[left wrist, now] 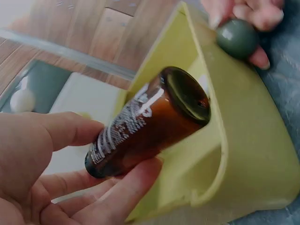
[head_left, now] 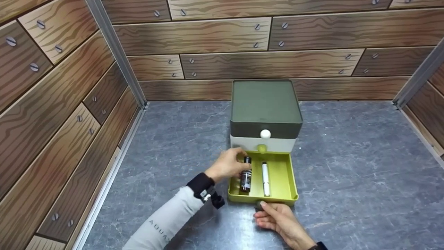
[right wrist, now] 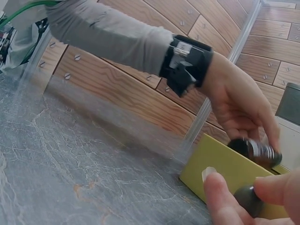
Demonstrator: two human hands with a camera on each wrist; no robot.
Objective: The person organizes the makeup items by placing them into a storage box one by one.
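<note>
My left hand [head_left: 229, 164] grips a small dark amber bottle [left wrist: 145, 117] with white print between thumb and fingers. The bottle is over the left part of a yellow-green drawer [head_left: 282, 177], tilted, its base toward the drawer's front wall. A white pen-like stick [head_left: 265, 178] with a dark end lies in the drawer, right of the bottle. My right hand [head_left: 282, 220] pinches the round dark green knob [left wrist: 237, 38] on the drawer's front. That drawer is pulled out from a small chest [head_left: 265, 102] with a dark green top.
Above the open drawer, the chest has a white tier [head_left: 242, 143] with a yellow-green knob [head_left: 262, 148], and a dark green tier with a white knob [head_left: 265, 134]. A grey marbled tabletop [head_left: 347, 166] lies beneath. Wood-patterned walls [head_left: 222, 36] stand at the back and sides.
</note>
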